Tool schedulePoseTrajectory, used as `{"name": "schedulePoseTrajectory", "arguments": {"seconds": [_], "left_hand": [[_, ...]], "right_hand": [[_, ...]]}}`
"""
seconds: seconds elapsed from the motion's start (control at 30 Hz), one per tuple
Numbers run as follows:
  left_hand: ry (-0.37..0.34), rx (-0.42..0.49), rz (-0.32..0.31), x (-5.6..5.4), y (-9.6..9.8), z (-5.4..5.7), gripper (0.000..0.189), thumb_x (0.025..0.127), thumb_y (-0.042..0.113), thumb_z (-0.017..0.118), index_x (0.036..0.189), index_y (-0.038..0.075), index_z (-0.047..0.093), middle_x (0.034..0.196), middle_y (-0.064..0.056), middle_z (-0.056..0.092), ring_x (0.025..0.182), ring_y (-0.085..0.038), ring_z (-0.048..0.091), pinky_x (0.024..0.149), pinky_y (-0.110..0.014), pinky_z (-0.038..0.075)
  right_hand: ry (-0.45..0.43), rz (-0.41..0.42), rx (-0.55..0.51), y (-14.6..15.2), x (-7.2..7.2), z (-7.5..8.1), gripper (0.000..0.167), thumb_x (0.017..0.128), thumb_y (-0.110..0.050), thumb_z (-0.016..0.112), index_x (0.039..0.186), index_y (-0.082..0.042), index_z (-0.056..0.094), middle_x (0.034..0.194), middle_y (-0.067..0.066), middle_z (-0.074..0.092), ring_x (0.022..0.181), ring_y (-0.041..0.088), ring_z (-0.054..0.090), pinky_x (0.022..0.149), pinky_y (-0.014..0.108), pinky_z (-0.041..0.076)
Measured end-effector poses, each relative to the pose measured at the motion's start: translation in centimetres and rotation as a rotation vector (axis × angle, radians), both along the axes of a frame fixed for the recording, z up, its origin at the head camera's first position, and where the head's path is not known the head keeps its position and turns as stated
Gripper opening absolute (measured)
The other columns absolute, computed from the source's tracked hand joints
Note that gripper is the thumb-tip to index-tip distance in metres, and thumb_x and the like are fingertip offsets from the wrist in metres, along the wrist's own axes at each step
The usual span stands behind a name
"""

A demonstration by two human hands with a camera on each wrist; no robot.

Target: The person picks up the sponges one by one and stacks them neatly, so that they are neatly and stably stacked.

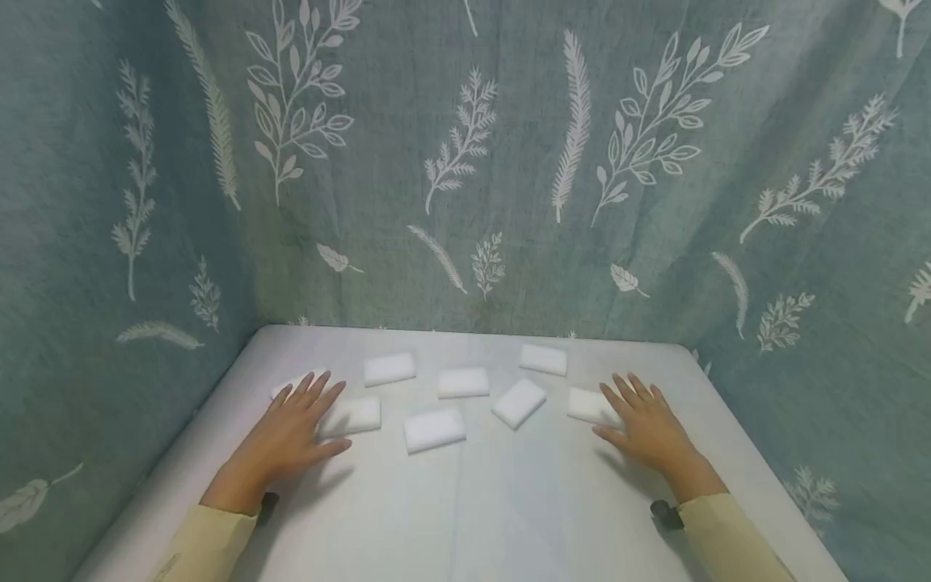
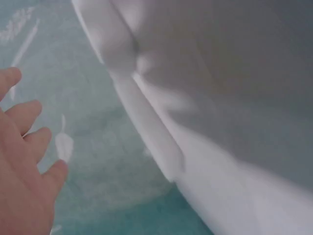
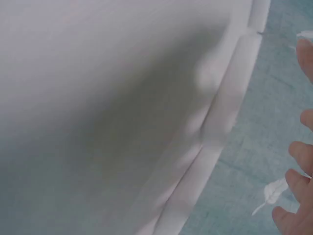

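Observation:
Several white, rounded rectangular blocks, sponge-like in look, lie spread over the white table. My left hand point(image 1: 291, 432), fingers spread, overlaps a left-hand block point(image 1: 360, 415) and the far-left block point(image 1: 280, 390) in the head view, hiding parts of both. On the other side my right hand point(image 1: 647, 427), also with spread fingers, partly covers the rightmost block point(image 1: 586, 402). Neither hand grips anything. Between them are a near-middle block point(image 1: 435, 430), a slanted block point(image 1: 519, 402) and a centre block point(image 1: 463, 383). Farther back lie two more, a back-left block point(image 1: 389, 369) and a back-right block point(image 1: 544, 360).
The white table point(image 1: 502, 517) has rounded far corners. A green-blue curtain point(image 1: 524, 275) with white leaf prints hangs right behind it and along both sides. Dark wrist cameras sit under both cuffs, and both hands cast shadows on the tabletop.

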State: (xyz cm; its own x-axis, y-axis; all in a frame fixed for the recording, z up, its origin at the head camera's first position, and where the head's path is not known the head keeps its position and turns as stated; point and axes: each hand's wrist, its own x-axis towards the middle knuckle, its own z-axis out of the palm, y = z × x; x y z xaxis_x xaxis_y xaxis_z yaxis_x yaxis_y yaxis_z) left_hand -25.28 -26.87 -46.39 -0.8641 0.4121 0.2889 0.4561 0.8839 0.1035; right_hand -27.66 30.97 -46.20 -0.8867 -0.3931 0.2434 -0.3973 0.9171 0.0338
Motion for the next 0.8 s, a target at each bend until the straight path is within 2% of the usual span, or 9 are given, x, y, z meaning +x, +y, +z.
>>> {"name": "schedulePoseTrajectory", "arguments": {"seconds": [0.13, 0.23, 0.37, 0.47, 0.63, 0.8], "left_hand": [[-0.011, 0.011, -0.036, -1.0, 1.7, 0.0, 0.092, 0.085, 0.068, 0.057, 0.152, 0.01, 0.033, 0.153, -0.02, 0.03, 0.141, -0.043, 0.021, 0.11, -0.062, 0.017], [-0.053, 0.006, -0.055, -1.5, 3.2, -0.2, 0.095, 0.082, 0.068, 0.062, 0.151, 0.008, 0.035, 0.151, -0.021, 0.035, 0.14, -0.043, 0.024, 0.109, -0.061, 0.019], [-0.098, 0.005, -0.084, -2.1, 5.2, -0.5, 0.093, 0.077, 0.063, 0.071, 0.145, 0.005, 0.044, 0.141, -0.021, 0.048, 0.133, -0.043, 0.037, 0.107, -0.059, 0.026], [-0.103, 0.009, -0.107, -2.5, 6.4, -0.6, 0.089, 0.075, 0.059, 0.075, 0.141, 0.005, 0.049, 0.134, -0.018, 0.055, 0.127, -0.04, 0.045, 0.106, -0.056, 0.032], [-0.135, 0.032, -0.112, -3.1, 8.0, -0.9, 0.086, 0.074, 0.056, 0.077, 0.139, 0.006, 0.052, 0.129, -0.014, 0.058, 0.121, -0.035, 0.051, 0.104, -0.05, 0.036], [-0.163, 0.011, -0.111, -3.5, 8.6, -1.0, 0.081, 0.074, 0.05, 0.078, 0.137, 0.005, 0.054, 0.126, -0.011, 0.061, 0.119, -0.032, 0.053, 0.102, -0.047, 0.039]], "right_hand": [[-0.004, 0.03, -0.042, -1.4, -0.5, 0.5, 0.075, 0.091, -0.05, 0.062, 0.145, -0.003, 0.043, 0.15, 0.024, 0.035, 0.14, 0.044, 0.024, 0.108, 0.063, 0.021], [-0.028, 0.056, -0.076, -2.7, -0.9, 0.4, 0.071, 0.091, -0.046, 0.064, 0.145, -0.003, 0.044, 0.148, 0.024, 0.038, 0.139, 0.043, 0.027, 0.108, 0.061, 0.024], [-0.071, 0.096, -0.12, -4.5, -1.6, -0.2, 0.065, 0.091, -0.033, 0.068, 0.144, -0.004, 0.045, 0.145, 0.023, 0.042, 0.136, 0.043, 0.032, 0.108, 0.057, 0.029], [-0.094, 0.124, -0.148, -5.7, -2.2, -0.7, 0.063, 0.089, -0.026, 0.071, 0.143, -0.004, 0.046, 0.143, 0.022, 0.045, 0.134, 0.043, 0.036, 0.107, 0.055, 0.032], [-0.138, 0.126, -0.171, -7.2, -3.4, -1.2, 0.061, 0.09, -0.025, 0.071, 0.143, -0.006, 0.048, 0.141, 0.018, 0.048, 0.133, 0.039, 0.039, 0.105, 0.052, 0.036], [-0.195, 0.126, -0.204, -8.7, -4.5, -1.2, 0.058, 0.092, -0.024, 0.069, 0.142, -0.006, 0.048, 0.141, 0.017, 0.048, 0.131, 0.036, 0.042, 0.106, 0.05, 0.036]]}}
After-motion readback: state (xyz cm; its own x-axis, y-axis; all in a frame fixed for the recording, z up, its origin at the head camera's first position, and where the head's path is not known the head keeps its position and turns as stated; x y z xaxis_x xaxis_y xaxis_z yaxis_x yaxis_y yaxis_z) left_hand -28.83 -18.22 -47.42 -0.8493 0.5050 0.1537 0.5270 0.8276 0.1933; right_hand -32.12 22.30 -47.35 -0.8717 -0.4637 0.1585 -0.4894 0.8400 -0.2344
